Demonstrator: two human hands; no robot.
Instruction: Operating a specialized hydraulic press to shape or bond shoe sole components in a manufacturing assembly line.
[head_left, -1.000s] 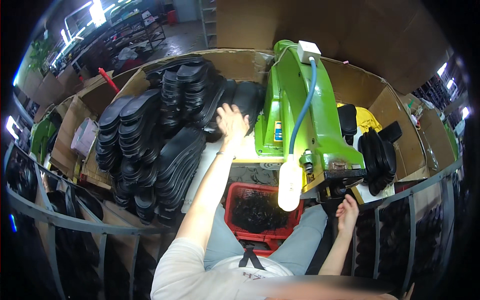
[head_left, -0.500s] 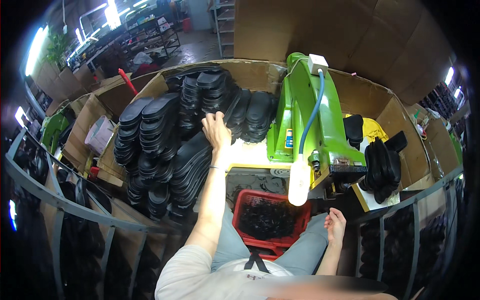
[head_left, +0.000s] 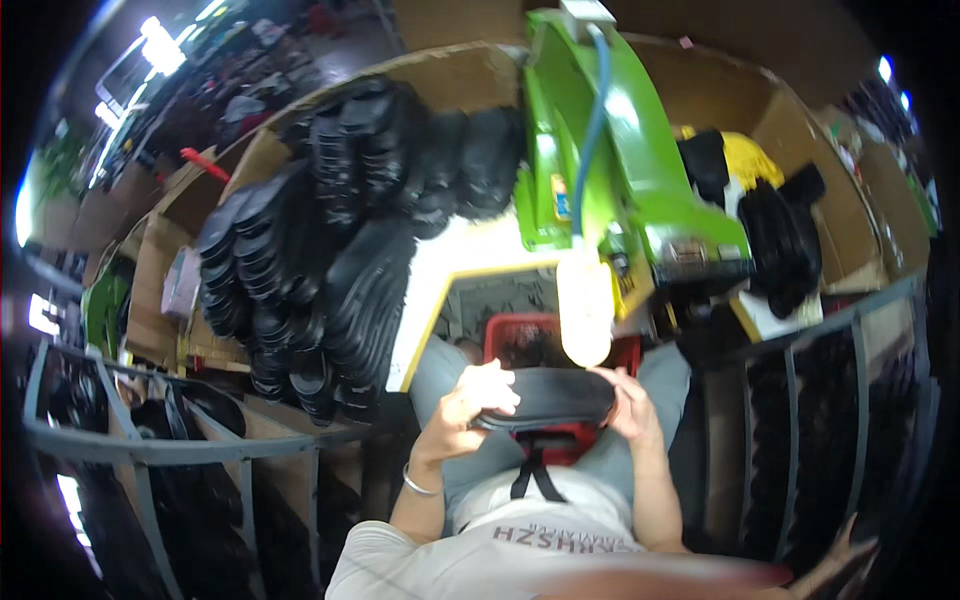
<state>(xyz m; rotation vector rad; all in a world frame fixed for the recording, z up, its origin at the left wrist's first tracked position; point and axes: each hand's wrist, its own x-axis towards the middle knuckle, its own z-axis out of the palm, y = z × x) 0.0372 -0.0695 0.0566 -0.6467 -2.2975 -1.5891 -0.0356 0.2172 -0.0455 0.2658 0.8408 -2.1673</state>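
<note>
Above my lap, a black shoe sole (head_left: 557, 396) lies crosswise between my two hands. My left hand (head_left: 472, 408) is closed on its left end, and my right hand (head_left: 632, 404) grips the right end. Just beyond the sole hangs a lit lamp (head_left: 585, 315) on a blue cable. High stacks of similar black soles (head_left: 365, 290) stand to the left on the work table (head_left: 425, 300). Below the sole, between my knees, sits a red plastic crate (head_left: 625, 350), partly hidden by the sole and the lamp.
A green machine (head_left: 640, 170) rises at the table's middle, its head reaching towards me. Right of it are more black soles (head_left: 780, 245) and a yellow cloth (head_left: 745, 160). Cardboard walls (head_left: 460, 75) edge the table. Grey metal rails (head_left: 200, 450) curve around both sides.
My left hand has come back from the sole stacks to my lap with a sole. My right hand has taken hold of its other end. The view has tilted down.
</note>
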